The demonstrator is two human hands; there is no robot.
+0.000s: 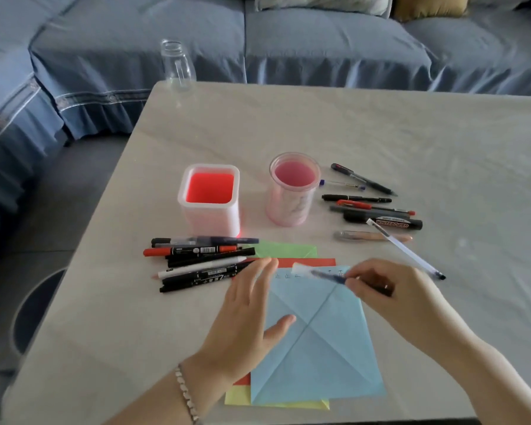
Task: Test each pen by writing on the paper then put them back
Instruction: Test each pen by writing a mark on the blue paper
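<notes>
A creased light blue paper (325, 342) lies on top of red, green and yellow sheets near the table's front edge; small marks run along its top. My right hand (393, 292) grips a blue pen (322, 275) above the paper's upper edge, its pale end pointing left. My left hand (249, 317) hovers over the paper's left side with fingers spread and nothing in it. A square red holder (209, 199) and a round pink holder (293, 190) stand behind. One heap of pens (203, 260) lies left of the paper, another pile of pens (371, 207) lies to the right.
A clear pen (408, 251) lies slanted just right of my right hand. A clear plastic bottle (177, 67) stands at the table's far left corner. A blue sofa (288, 41) runs behind the pale table (411, 133). A round dark stool (34, 308) sits left of the table.
</notes>
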